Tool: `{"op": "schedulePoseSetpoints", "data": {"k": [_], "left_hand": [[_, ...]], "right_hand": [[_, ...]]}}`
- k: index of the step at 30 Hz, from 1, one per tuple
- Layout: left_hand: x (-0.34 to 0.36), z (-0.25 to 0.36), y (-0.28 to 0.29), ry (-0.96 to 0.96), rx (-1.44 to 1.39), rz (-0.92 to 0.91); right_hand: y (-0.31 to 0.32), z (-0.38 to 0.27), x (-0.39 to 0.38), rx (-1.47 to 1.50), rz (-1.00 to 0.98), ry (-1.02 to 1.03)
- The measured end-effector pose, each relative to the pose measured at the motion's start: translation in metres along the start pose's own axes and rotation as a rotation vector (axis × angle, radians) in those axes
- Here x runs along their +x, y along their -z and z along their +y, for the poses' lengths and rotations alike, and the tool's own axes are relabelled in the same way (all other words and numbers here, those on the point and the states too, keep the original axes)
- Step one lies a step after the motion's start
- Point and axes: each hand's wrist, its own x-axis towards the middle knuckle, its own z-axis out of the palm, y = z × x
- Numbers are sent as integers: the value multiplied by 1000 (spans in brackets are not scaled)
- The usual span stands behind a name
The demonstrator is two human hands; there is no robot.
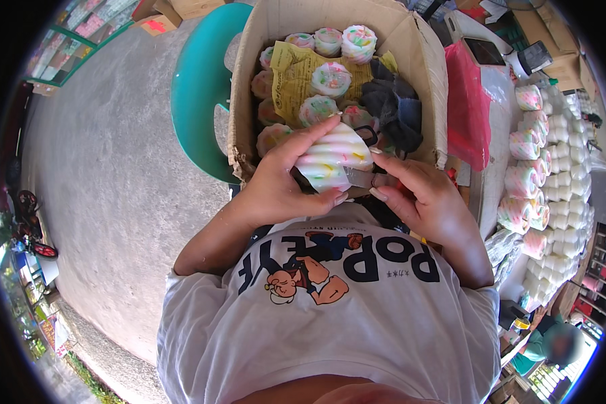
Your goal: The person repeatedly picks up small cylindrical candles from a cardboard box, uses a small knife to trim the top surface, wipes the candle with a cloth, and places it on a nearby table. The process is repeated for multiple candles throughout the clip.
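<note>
A twisted white candle [324,156] with pink, yellow and green patches lies across my left hand [276,176]. My left thumb and fingers are wrapped round it. In my right hand [421,196] I pinch a small knife [360,177], its short metal blade set against the candle's lower right side. My right fingers hide most of the knife's handle. Just beyond my hands stands an open cardboard box [241,108] with several similar candles [331,79] in it. A yellow printed plastic wrapper [293,74] and a dark cloth [394,108] lie among them.
A teal plastic chair [198,94] stands left of the box. To the right, a table holds rows of coloured candles [522,182] and stacked plain white pieces [564,202]. A pink plastic bag [466,108] hangs beside the box. Another person [552,347] is at the lower right.
</note>
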Motion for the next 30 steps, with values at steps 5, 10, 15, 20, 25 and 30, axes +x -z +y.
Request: {"op": "schedulePoseSetpoints", "data": {"k": [5,10,15,20,25,30], "left_hand": [[0,4,-1,-82,205,15],[0,4,-1,-136,289,25],[0,4,-1,-111,285,24],[1,1,-2,-117,216,17],[-1,-1,-4,-105,183,17],[0,0,-2,-124,227,11]], "right_hand": [[6,-9,0,-1,-87,-91],[5,-3,2,-46,-68,-44],[6,3,6,-310,85,110],[4,5,-1,-66,59,81],[6,-1,-2,-16,-95,-108],[2,1,4,-290,105,113]]}}
